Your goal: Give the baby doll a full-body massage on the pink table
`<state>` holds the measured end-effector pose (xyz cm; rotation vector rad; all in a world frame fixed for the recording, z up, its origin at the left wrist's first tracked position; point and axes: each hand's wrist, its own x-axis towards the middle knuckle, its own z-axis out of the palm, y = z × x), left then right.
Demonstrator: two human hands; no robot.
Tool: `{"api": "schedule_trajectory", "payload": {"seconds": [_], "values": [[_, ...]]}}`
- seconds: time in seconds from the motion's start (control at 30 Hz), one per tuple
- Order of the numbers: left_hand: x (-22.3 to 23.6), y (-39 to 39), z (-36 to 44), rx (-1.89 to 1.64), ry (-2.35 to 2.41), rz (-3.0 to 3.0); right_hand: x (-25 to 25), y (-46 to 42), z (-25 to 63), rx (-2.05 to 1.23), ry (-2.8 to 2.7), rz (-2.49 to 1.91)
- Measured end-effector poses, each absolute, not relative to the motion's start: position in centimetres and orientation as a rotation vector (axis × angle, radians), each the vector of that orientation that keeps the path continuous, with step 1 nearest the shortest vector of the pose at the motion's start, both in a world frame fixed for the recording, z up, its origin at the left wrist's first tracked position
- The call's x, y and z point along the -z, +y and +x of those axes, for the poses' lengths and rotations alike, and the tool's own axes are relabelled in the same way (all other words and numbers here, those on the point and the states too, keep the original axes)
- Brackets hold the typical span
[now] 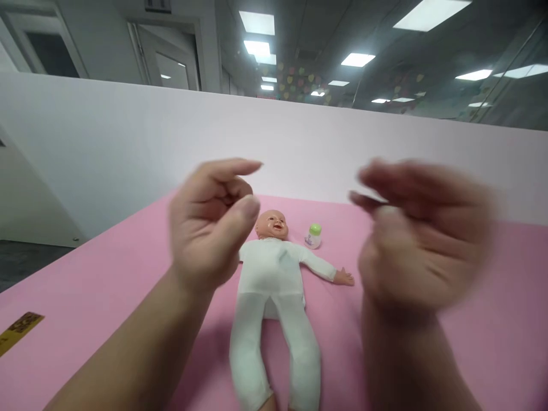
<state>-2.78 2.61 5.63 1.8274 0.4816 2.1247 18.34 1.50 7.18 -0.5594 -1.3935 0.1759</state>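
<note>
My left hand (212, 222) is raised above the left side of a baby doll (272, 268). Its index finger and thumb stand apart with nothing between them, and the other fingers curl in. On the right, my right hand (422, 234) is also raised, smeared by motion. Its fingers point inward, apart from the thumb, and I see nothing held. Between my forearms the doll lies on its back in a white suit, head away from me. One arm stretches out to the right; the other is mostly hidden behind my left hand. Neither hand appears to touch the doll.
A small baby bottle (313, 237) with a green cap stands right of the doll's head. Everything rests on a pink surface (141, 274) backed by a low white wall (295, 148). A yellow label (21, 331) sticks to the surface at the left.
</note>
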Motion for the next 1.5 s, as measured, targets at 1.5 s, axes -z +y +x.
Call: {"api": "schedule_trajectory", "payload": {"seconds": [1.5], "values": [[10.8, 19.9, -2.5, -1.188, 1.719, 1.745, 10.8, 20.5, 16.8, -0.772, -1.429, -1.376]]}}
